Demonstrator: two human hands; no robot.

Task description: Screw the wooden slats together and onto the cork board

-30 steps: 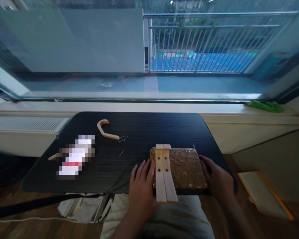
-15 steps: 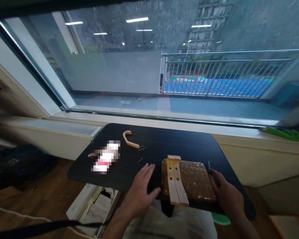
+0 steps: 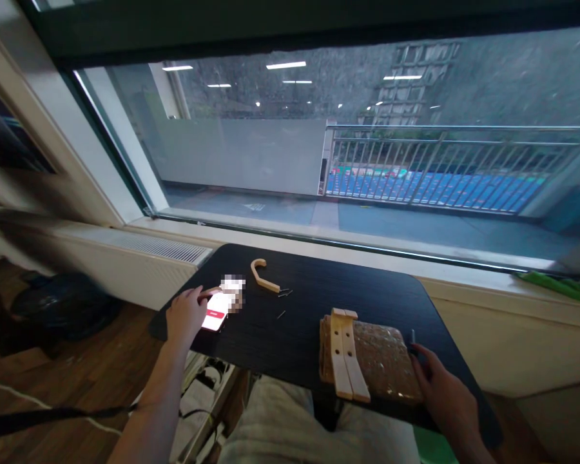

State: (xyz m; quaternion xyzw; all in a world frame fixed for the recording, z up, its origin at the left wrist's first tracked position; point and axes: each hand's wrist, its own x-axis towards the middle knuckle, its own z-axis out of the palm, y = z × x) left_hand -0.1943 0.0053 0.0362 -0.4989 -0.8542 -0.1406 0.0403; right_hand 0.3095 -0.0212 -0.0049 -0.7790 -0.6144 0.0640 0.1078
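Closest to you, a pair of wooden strips (image 3: 339,361) lies side by side on the brown block (image 3: 386,357), lower ends jutting past its near edge; since nothing visible clamps them, a brush of your wrist could well slide them apart or off. Your right hand (image 3: 447,393) sits at the block's right side, fingers curled around the dark handle of a driver (image 3: 412,336), its thin shaft pointing up; if that hand pushes inward, the block would probably shift under the strips. Across the table (image 3: 357,293), your left hand (image 3: 186,316) reaches over the near left, fingers nearly closed and touching the end of a stick (image 3: 210,292), though I cannot tell whether they grip it. The stick runs up against the lit phone (image 3: 215,316), so a careless pull could drag the phone along. Farther on lie loose screws (image 3: 281,314), which could roll away if bumped, and beside some of them the wooden hook (image 3: 261,280).
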